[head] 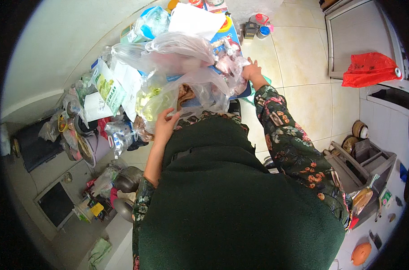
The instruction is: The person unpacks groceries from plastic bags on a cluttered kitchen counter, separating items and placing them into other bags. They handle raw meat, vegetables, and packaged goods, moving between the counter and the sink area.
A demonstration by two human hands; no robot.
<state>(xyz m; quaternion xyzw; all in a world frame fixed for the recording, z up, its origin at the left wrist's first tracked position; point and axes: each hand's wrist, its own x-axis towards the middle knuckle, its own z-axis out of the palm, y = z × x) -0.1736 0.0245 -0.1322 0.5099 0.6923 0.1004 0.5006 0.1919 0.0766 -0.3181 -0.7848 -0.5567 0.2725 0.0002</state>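
My left hand [166, 127] is at the near edge of a crowded blue-topped table, fingers apart, beside a clear plastic bag [204, 84]. Something brown and wrinkled [185, 94] shows through this bag. To its left lie pale green leafy vegetables [147, 101] in thin plastic. My right hand [252, 71] rests against a crumpled clear bag [229, 65] with pinkish contents at the table's right edge. Some of its fingers are spread; whether the others grip the plastic is hidden. Farther back sits a large translucent bag [179, 50] with something pink inside.
A white sheet [194, 22] and a green-and-white printed packet [108, 87] lie among the bags. Bottles [255, 27] stand on the tiled floor beyond the right corner. A red plastic bag [370, 69] hangs at right. Wooden stools [363, 162] and metal pots [127, 179] flank me.
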